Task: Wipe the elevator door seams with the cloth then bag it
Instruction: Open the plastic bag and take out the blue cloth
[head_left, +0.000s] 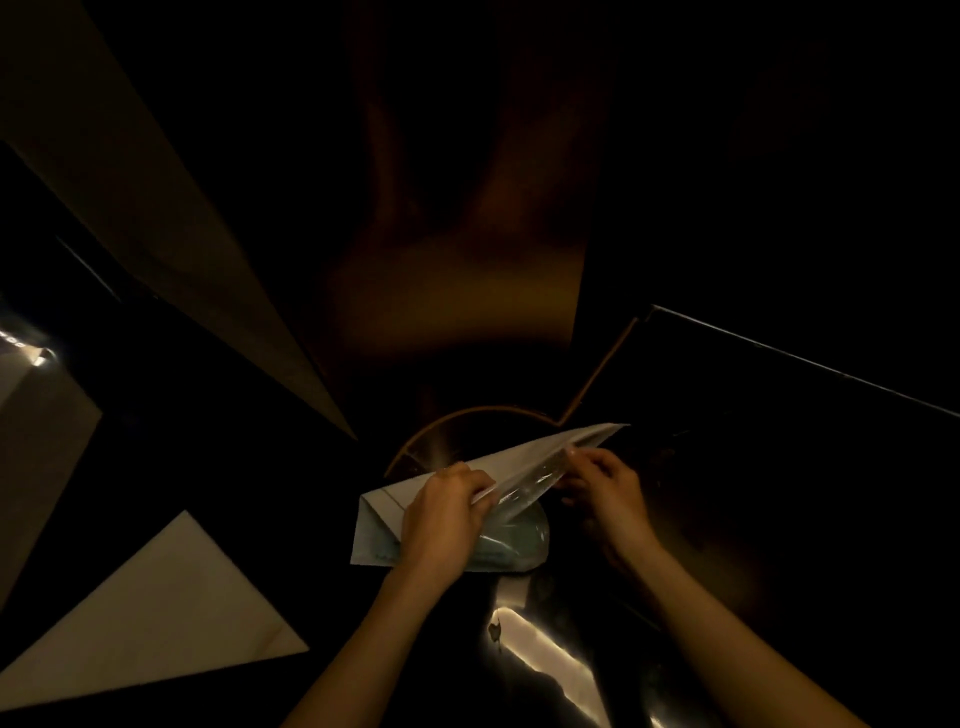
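Setting: very dark space seen from above; most of the view is black, with a pale floor panel (161, 613) lit below and left of the bag.
Bag: a flat pouch (384, 525), white on one face and clear plastic on the other, held at the centre of the view over a round, dark metal bin (457, 431) whose curved rim shows just behind it.
Left hand: the left hand (447, 512) pinches the bag's near white lip, fingers curled over the edge.
Right hand: the right hand (602, 486) pinches the far end of the bag's mouth, at the clear side.
Cloth: a bluish-green mass (511, 543) shows through the clear lower part of the bag; probably the cloth, already inside.
Stage: likely closing or sealing the bag's mouth.
Risk: the slick film could slip from either pinch, dropping the bag into the bin; an uneven pull could leave the mouth gaping.
Hard to see: elevator door and its seams cannot be made out; the bin's inside is lost in shadow; the cloth's shape is blurred by plastic.
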